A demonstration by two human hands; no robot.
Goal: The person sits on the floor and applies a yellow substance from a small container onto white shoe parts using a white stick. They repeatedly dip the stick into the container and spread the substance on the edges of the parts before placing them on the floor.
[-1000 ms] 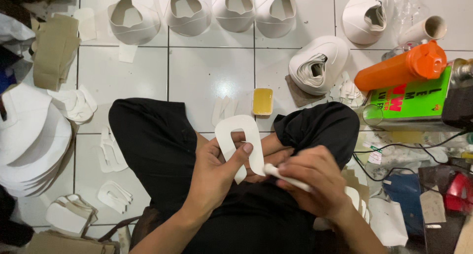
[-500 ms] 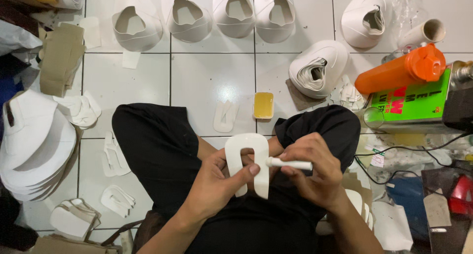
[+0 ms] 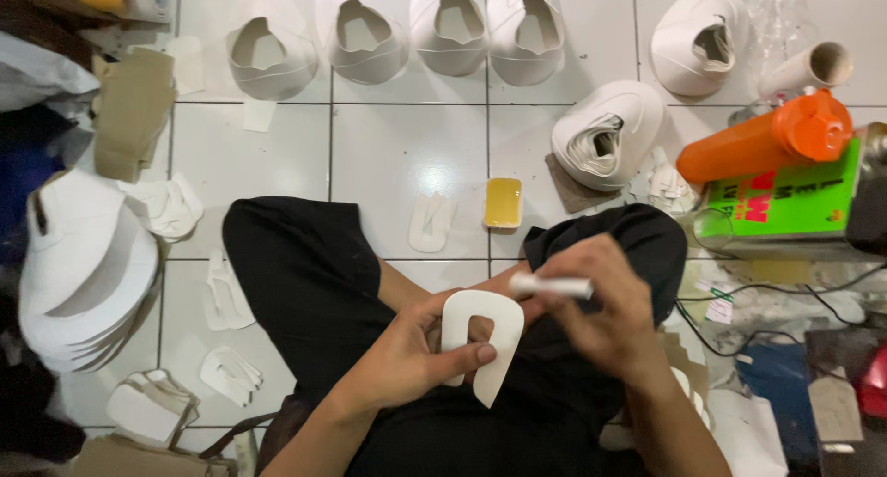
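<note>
My left hand [image 3: 407, 361] grips a white U-shaped shoe piece [image 3: 480, 340] over my lap, thumb across its lower arm. My right hand [image 3: 605, 311] holds a small white stick-like tool [image 3: 552, 286] level, its tip just above the top right of the piece. I sit cross-legged in black trousers [image 3: 305, 283] on the white tiled floor [image 3: 407, 153].
Several white shoe uppers [image 3: 443, 24] line the far floor, with one more [image 3: 605, 135] nearer right. A yellow block [image 3: 504, 202] and a white cut piece [image 3: 430, 223] lie ahead of my knees. An orange bottle [image 3: 767, 135] and green box [image 3: 785, 204] sit right; stacked white pieces [image 3: 83, 264] left.
The U-shaped piece has dropped lower and closer to my body. My right hand has lifted the white tool from beside the piece to above its top edge.
</note>
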